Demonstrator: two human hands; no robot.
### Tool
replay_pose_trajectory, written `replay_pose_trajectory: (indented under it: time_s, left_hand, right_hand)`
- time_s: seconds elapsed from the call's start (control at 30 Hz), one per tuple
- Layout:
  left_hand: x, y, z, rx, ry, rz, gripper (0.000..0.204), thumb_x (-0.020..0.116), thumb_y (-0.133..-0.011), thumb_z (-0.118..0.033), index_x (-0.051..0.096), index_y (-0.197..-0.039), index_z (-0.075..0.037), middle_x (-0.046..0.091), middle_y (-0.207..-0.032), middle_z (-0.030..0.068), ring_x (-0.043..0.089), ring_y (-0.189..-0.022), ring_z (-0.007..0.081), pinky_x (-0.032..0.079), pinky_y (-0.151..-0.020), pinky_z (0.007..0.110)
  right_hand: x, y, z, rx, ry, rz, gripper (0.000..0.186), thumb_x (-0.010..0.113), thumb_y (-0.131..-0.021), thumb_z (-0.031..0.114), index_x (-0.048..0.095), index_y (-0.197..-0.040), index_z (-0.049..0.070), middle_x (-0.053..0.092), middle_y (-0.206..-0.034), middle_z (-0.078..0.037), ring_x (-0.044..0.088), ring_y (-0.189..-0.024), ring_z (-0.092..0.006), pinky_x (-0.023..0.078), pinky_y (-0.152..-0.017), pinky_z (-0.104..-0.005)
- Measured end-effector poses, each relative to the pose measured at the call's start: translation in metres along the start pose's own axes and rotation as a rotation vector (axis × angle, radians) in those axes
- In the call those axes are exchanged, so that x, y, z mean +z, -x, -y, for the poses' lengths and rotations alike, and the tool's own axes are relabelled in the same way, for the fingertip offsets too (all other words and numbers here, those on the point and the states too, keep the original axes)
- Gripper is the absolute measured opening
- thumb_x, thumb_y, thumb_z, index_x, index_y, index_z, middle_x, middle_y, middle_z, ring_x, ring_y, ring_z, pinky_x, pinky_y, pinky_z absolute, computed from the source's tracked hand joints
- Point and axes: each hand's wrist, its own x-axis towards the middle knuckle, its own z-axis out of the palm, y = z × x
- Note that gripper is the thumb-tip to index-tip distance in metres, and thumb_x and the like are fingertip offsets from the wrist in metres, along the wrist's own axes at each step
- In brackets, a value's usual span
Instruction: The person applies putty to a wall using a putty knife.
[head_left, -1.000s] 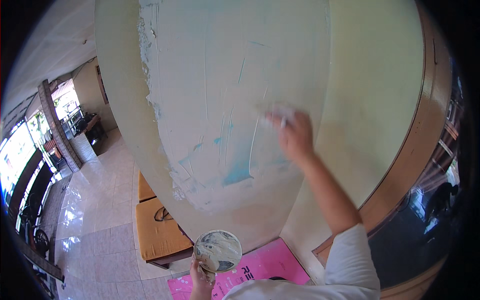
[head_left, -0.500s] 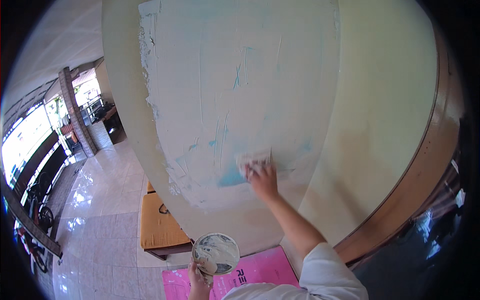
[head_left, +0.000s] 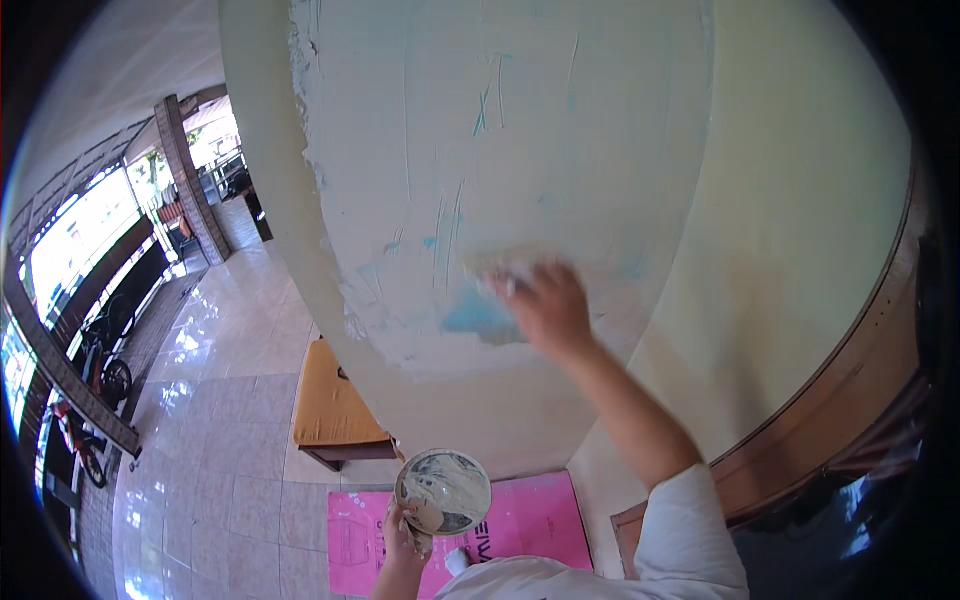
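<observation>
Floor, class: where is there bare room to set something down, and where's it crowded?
Bare: tiles between bench and beam; pink mat, right end, by the wall. Crowded: the mat's middle, where bowl, left hand and shirt overlap it in view.

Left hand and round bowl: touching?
Touching. The head view shows the left hand gripping the round bowl at its lower-left edge.
</observation>
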Motion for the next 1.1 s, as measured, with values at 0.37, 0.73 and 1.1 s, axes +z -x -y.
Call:
replay_pose_trajectory:
  time_s: [0.37, 0.73, 1.1]
  left_hand:
    - [-0.006, 0.004, 0.023, 0.102, 0.099, -0.086, 0.043, 0.033, -0.096, -0.030, 0.048, -0.128, -0.005, 0.056, -0.124, 0.0125, 0.055, -0.113, 0.0284, 0.046, -0.098, 0.043]
    - [-0.048, -0.022, 0.041, 0.185, 0.071, -0.110, 0.041, 0.037, -0.095, -0.030, 0.048, -0.126, -0.006, 0.057, -0.121, 0.0122, 0.056, -0.112, 0.0282, 0.047, -0.095, 0.043]
    - [-0.054, -0.062, 0.001, 0.036, 0.040, 0.035, 0.039, 0.038, -0.092, -0.020, 0.047, -0.127, -0.006, 0.055, -0.123, 0.0136, 0.056, -0.113, 0.0266, 0.047, -0.096, 0.042]
  right_hand:
    - [0.115, -0.019, 0.019, 0.035, 0.023, -0.040, 0.030, 0.056, -0.082, 0.016, 0.063, -0.111, 0.020, 0.058, -0.114, 0.001, 0.051, -0.099, -0.0213, 0.041, -0.085, -0.0406]
    - [0.167, 0.212, 0.094, 0.053, -0.258, 0.368, 0.030, 0.056, -0.082, 0.021, 0.063, -0.111, 0.021, 0.059, -0.106, 0.001, 0.052, -0.096, -0.0191, 0.039, -0.087, -0.0391]
    - [0.090, 0.013, 0.076, 0.027, -0.181, -0.111, 0.032, 0.059, -0.081, 0.018, 0.064, -0.112, 0.023, 0.058, -0.090, 0.002, 0.055, -0.091, -0.0192, 0.042, -0.082, -0.0382]
